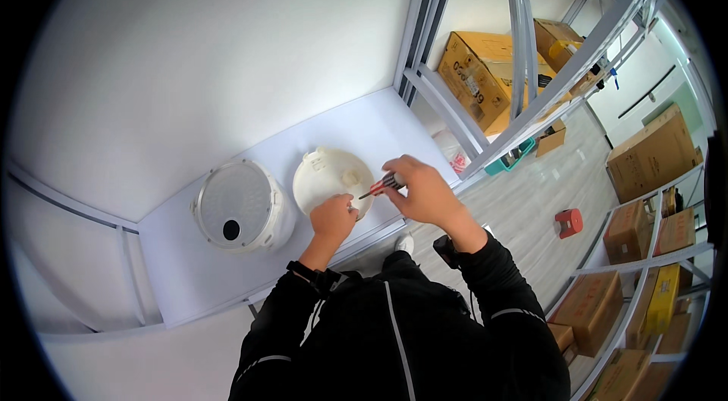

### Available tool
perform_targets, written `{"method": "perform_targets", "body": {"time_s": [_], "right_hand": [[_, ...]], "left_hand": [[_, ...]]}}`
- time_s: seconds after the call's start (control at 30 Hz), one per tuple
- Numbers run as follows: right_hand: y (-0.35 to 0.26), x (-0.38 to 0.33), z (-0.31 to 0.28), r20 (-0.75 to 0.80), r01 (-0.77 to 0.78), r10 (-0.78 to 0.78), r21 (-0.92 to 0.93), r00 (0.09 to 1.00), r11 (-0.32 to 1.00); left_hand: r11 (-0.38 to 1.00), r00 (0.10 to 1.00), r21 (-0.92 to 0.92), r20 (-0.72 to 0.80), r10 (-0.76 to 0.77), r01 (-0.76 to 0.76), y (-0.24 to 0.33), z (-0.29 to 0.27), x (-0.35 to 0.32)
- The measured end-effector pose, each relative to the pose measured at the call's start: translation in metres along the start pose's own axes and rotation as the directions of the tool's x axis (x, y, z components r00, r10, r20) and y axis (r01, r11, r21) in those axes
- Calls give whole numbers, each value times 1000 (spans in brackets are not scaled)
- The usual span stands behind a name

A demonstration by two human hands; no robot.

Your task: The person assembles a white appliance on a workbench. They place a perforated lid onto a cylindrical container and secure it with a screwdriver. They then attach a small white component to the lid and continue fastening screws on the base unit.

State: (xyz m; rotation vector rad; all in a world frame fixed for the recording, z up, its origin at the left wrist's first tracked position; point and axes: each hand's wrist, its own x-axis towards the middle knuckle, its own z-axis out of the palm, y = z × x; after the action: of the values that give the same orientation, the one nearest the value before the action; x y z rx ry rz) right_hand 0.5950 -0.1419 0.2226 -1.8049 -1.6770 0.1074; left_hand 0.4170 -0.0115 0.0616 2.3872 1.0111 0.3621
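On the white table, a round cream-white plastic basin [307,187] lies with its hollow side up; small moulded parts show inside it. My right hand [426,190] is closed around the handle of a screwdriver [384,183], red and dark, whose thin shaft points down to the left over the basin. At the basin's near side, my left hand [334,217] has its fingers curled together close to the screwdriver's tip; what they pinch, if anything, is too small to make out. Left of the basin stands a white round tub [279,225] with a greyish, see-through lid [241,196] bearing a black disc.
A white wall rises behind the table [186,283]. Metal frame posts [455,109] border its right end, with a large cardboard box [485,79] beyond. On the floor to the right sits a red stool [568,223], near shelves holding brown boxes [591,306].
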Motion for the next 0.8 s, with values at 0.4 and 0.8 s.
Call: {"method": "perform_targets", "body": {"time_s": [0.4,0.8], "right_hand": [[51,-10,-62,-402,-14,177,376,899,927],[98,-7,-146,-166,234,-198,244,966,941]], "left_hand": [[986,978,55,-129,166,-160,55,14,38],[980,994,189,-78,72,-56,112,102,84]]}}
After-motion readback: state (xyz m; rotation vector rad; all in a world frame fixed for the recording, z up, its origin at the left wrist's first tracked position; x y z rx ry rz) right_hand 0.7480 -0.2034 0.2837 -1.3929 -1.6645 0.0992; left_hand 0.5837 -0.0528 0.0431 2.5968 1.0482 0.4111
